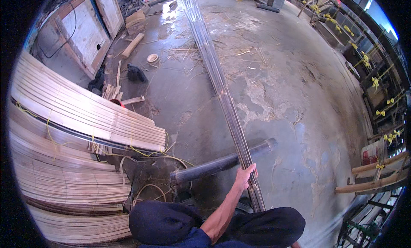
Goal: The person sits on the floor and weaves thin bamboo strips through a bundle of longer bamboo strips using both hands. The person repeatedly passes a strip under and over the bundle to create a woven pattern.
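Observation:
My left hand (246, 176) is closed round a bundle of long, thin bamboo strips (223, 100), near the bundle's close end. The strips are dark, with paler node marks, and run away from me along the floor to the far side. Under them, crosswise, lies a thick dark pole (209, 168), just beyond my feet. The strips' near end passes down between my knees (265, 224) and is partly hidden there. Of my right side only a sliver of skin shows at the bottom edge, past the right knee; its fingers are hidden.
Stacks of pale slats (85, 106) tied with yellow cord lie close on the left. Wood offcuts, a black bag (136, 73) and a small round ring-like thing (152, 58) dot the wet concrete floor (295, 77). A pole frame (372, 184) with yellow ties stands on the right.

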### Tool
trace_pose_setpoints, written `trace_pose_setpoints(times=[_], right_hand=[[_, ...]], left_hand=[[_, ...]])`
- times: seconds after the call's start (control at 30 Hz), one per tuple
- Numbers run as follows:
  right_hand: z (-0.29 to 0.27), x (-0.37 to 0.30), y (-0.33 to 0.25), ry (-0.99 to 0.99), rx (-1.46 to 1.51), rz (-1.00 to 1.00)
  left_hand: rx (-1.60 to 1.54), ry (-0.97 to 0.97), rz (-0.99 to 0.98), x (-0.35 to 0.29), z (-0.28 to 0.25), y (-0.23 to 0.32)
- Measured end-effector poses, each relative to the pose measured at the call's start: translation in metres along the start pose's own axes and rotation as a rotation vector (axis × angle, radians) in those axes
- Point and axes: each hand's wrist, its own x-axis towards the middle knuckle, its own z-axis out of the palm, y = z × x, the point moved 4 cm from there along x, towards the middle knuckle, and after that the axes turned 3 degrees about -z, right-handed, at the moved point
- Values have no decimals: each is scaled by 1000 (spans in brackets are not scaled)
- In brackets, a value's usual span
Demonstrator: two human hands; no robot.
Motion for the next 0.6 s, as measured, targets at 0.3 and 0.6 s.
trace_pose_setpoints(times=[0.3, 0.6], right_hand=[[37, 56, -31, 6, 200, -4], [51, 74, -33, -5, 237, -11]], left_hand=[[84, -78, 108, -41, 44, 35], [150, 110, 85, 64, -32, 121]])
